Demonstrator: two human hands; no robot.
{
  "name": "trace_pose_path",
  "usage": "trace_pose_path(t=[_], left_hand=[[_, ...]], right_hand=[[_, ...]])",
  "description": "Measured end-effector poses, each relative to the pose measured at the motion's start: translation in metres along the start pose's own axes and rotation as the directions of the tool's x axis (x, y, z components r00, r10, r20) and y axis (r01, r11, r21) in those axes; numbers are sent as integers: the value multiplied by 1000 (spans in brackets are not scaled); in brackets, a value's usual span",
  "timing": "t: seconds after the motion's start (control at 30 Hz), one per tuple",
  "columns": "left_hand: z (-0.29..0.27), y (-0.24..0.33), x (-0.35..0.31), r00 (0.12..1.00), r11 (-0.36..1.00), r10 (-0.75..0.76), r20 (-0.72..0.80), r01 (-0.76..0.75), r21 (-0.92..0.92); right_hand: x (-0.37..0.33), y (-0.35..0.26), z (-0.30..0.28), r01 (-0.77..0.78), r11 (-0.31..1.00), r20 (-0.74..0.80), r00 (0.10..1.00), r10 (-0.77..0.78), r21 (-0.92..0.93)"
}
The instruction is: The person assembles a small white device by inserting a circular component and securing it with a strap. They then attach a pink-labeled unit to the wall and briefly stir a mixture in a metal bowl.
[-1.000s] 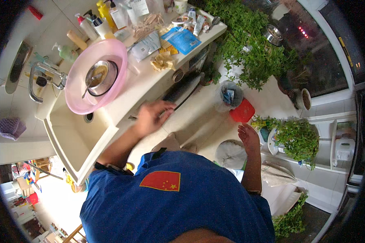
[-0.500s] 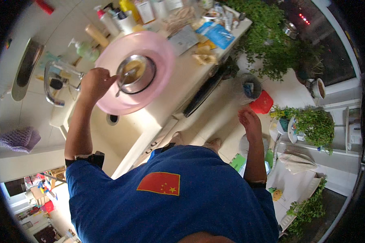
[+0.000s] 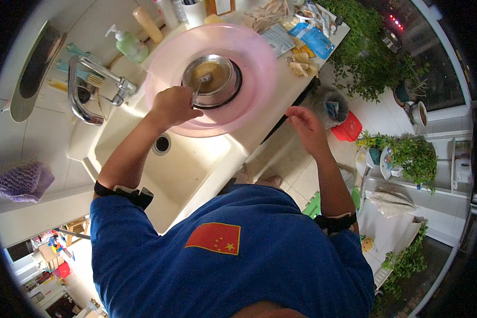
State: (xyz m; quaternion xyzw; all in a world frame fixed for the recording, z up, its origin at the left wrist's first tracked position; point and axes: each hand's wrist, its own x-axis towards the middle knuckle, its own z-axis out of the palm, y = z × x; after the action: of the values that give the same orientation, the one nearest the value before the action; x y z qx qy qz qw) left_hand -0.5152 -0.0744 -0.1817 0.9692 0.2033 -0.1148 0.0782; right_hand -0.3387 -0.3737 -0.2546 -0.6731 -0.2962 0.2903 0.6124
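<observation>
My left hand (image 3: 174, 107) is closed round the handle of a metal spoon (image 3: 201, 84). The spoon's head dips into a yellowish-brown mixture (image 3: 213, 76) in a steel bowl (image 3: 229, 94). This bowl stands inside a wide pink basin (image 3: 262, 69), partly over the sink's far right corner. Nothing is in my right hand (image 3: 308, 130); its fingers are loosely bent, and it hovers past the counter's front edge, over the floor.
The cream sink (image 3: 183, 168) and its tap (image 3: 85, 95) lie to the left. Behind the basin stand a green pump bottle (image 3: 131, 46) and other bottles. Packets, among them a blue pouch (image 3: 311, 38), crowd the back right. Below are a bin (image 3: 331, 103) and a red container (image 3: 348, 127).
The view has shifted, so the basin and sink appear farther right. My right hand has risen toward the counter's edge. My left hand still grips the spoon, which sits deeper toward the bowl's middle.
</observation>
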Motion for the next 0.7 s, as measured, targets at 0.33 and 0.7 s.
trace_pose_path(t=[0.33,0.7], left_hand=[[9,-24,13,969,994,38,-245,-63,-94],[-8,-54,14,925,1000,-4,-381,12,18]], right_hand=[[16,-18,15,119,991,-151,980,-127,-57],[76,-64,77,565,436,213,748,-628,-700]])
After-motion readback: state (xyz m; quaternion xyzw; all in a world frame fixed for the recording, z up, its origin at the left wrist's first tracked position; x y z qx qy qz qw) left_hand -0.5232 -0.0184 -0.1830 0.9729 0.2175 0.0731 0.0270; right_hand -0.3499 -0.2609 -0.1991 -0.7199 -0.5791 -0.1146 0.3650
